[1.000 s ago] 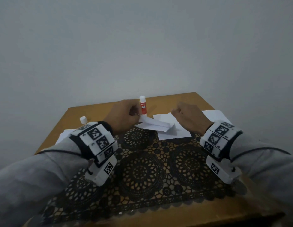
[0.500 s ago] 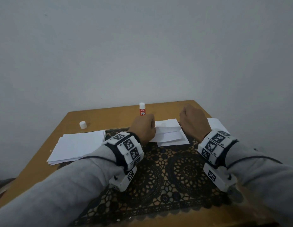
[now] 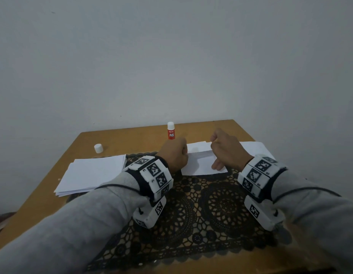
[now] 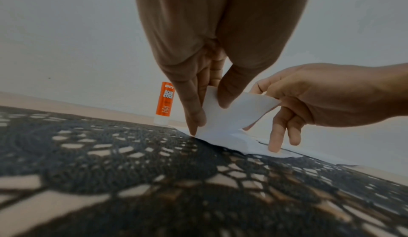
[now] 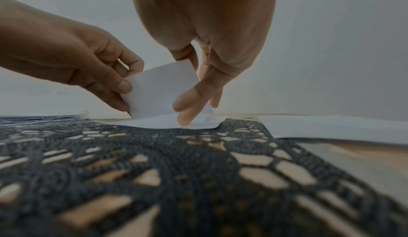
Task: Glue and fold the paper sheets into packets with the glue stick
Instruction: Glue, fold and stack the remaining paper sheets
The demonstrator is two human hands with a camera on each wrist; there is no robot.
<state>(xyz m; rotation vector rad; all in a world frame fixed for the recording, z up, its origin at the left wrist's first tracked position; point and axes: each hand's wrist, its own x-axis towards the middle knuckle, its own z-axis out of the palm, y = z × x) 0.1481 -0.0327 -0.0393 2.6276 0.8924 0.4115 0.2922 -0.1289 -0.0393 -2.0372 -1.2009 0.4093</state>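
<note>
A plain grey wall backs a wooden counter [image 3: 120,139] spread with a black lace mat [image 3: 201,210]; on the mat's far edge lies the paper sheet [image 3: 201,163] I am folding, its far flap [image 4: 234,111] lifted off the part that lies flat; my left hand [image 3: 174,155] pinches the flap's left edge between thumb and fingers, its grip closed on the paper, and my right hand [image 3: 225,150] pinches the right edge with two fingers reaching down to the flat part; to fold well, I judge, I should bring both corners down level, keep the edges square with the layer beneath, then press outward from the middle so any glue holds without a wrinkle; a skewed flap would set crooked; beyond stands the glue stick [image 3: 171,130], upright and uncapped, its white cap [image 3: 98,148] well apart to the left; a stack of blank sheets [image 3: 92,175] waits at my left, more white paper [image 3: 252,148] at my right.
</note>
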